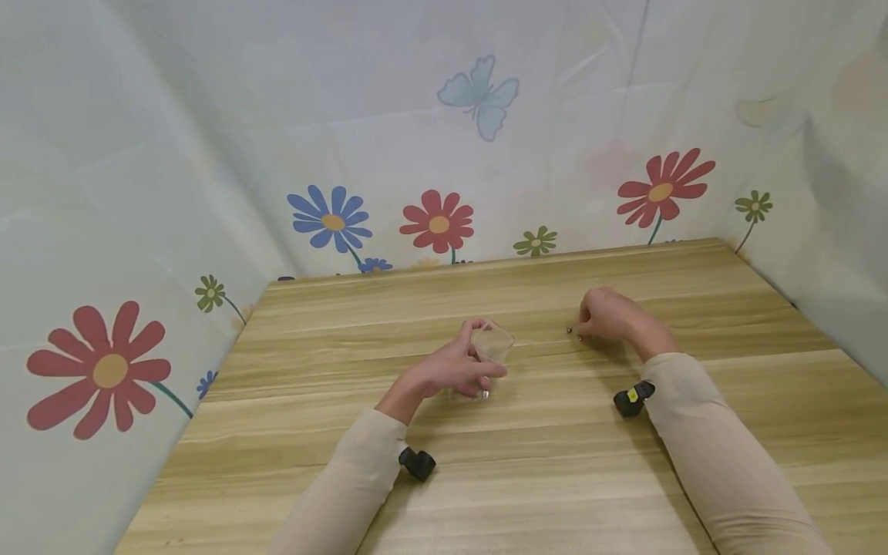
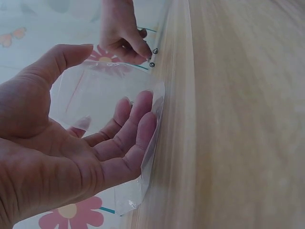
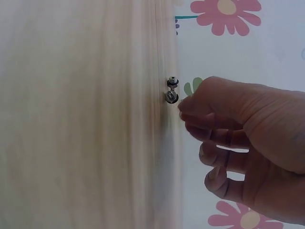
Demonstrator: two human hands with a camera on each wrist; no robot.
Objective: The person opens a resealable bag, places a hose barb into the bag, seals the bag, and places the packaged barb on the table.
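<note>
Head | shiny metal pieces (image 3: 172,97) | left hand (image 1: 454,366) grips clear plastic (image 1: 495,344) | right hand (image 1: 609,314): grip unclear

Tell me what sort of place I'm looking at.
Likely a screened-off tabletop workspace: a wood-grain table, flower-printed sheeting behind it and along its sides, and a small black device at each wrist.

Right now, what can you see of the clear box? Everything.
The clear box is colourless and see-through, apparently plastic, with straight edges, faint reflections and a flat, squarish panel. The left grip holds it over the table, with fingers curled about it; the panel seems tilted, though its exact angle is hard to judge. A lower clear part shows beneath the fingers, catching glints; whether it is joined to the panel or separate, I can't tell.
</note>
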